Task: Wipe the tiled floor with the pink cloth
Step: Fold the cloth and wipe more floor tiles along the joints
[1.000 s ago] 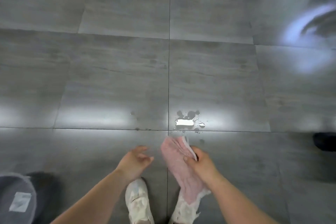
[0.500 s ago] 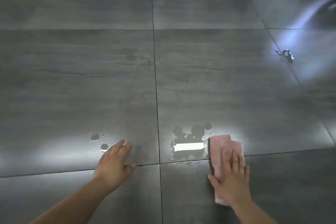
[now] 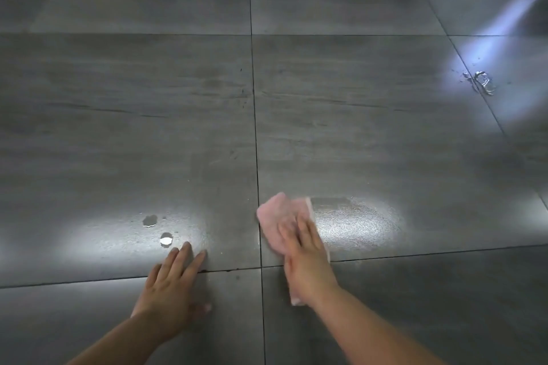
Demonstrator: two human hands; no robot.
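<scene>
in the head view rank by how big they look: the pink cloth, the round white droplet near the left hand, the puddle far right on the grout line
1. Pink cloth, partly under the right hand
2. and 3. Far-right puddle and round white droplet look alike; the puddle lies farther off, so unranked.

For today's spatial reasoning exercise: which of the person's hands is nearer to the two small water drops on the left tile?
Left. The left hand lies flat on the floor with fingertips just below the water drops. The right hand presses the pink cloth across the grout line, farther off.
</scene>
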